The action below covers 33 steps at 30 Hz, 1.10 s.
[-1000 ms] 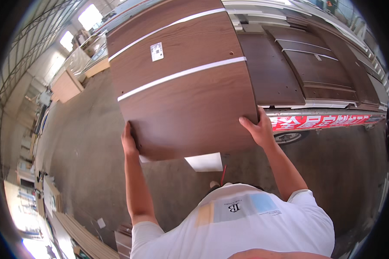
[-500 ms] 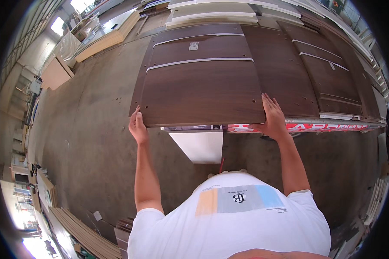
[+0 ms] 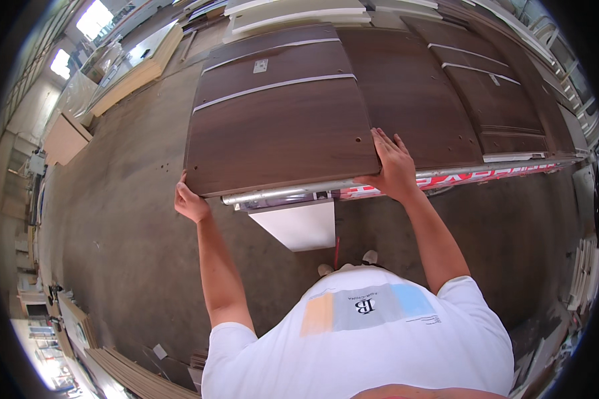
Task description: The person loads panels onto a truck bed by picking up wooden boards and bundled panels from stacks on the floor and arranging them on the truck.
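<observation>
A large dark brown wood panel (image 3: pixel 279 126) with two pale strips and a small white label lies flat in front of me, its near edge over a metal roller (image 3: pixel 279 195). My left hand (image 3: pixel 190 203) grips the panel's near left corner. My right hand (image 3: pixel 394 166) lies flat on its near right corner, fingers spread over the top. More dark panels (image 3: pixel 446 100) lie alongside to the right on the same rack.
A white board (image 3: pixel 299 225) juts out under the roller. A red-and-white rail (image 3: pixel 486 176) runs right along the rack edge. Pale boards (image 3: pixel 293 13) are stacked at the far end. Brown boards (image 3: pixel 130 376) lie stacked on the concrete floor at lower left.
The panel has gone from tilted up in front of me to lying flat on the rack, pushed away from me. My right hand now rests on top of its corner.
</observation>
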Motion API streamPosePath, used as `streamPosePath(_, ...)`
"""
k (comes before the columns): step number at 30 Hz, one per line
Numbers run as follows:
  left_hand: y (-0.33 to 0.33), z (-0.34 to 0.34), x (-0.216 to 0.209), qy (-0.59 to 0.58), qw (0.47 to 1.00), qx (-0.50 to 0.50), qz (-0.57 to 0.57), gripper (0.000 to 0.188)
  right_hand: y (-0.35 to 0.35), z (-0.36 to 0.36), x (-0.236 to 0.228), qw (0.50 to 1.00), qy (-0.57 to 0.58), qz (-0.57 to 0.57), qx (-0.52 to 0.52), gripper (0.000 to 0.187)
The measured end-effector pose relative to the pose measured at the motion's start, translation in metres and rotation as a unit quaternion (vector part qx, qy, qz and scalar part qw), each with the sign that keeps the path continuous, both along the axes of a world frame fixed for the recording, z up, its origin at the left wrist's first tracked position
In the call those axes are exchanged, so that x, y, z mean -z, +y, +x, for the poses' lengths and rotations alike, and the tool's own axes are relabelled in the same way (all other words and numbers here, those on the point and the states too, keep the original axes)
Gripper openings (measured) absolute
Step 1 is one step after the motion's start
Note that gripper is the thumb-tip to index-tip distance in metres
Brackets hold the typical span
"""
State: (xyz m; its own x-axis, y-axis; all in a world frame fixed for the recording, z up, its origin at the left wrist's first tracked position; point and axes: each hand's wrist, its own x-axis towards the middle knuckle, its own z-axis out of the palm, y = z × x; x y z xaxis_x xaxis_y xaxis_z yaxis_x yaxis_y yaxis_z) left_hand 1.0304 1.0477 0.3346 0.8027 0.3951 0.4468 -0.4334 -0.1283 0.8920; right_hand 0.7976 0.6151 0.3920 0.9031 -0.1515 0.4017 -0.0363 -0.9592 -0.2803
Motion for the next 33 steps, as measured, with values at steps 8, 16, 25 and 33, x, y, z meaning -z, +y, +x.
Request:
streamPosePath(8,-0.002,0.0,-0.014,0.095,0.994,0.002,0.046,0.043,0.001,0.007,0.004,1.0,-0.017,-0.002,0.008,0.106)
streamPosePath(16,0.019,-0.163,0.086,0.014,0.993,0.016,-0.119,0.025,0.0,0.011,0.011,0.997,-0.036,-0.061,-0.013,0.096)
streamPosePath(25,-0.005,-0.643,0.301,0.662,0.748,-0.022,0.045,0.038,-0.063,0.051,0.046,0.997,0.077,-0.017,-0.023,0.114)
streamPosePath(33,-0.071,-0.968,0.321,0.714,0.615,-0.26,-0.21,0.035,0.06,-0.011,0.03,0.99,-0.06,-0.093,0.081,0.1)
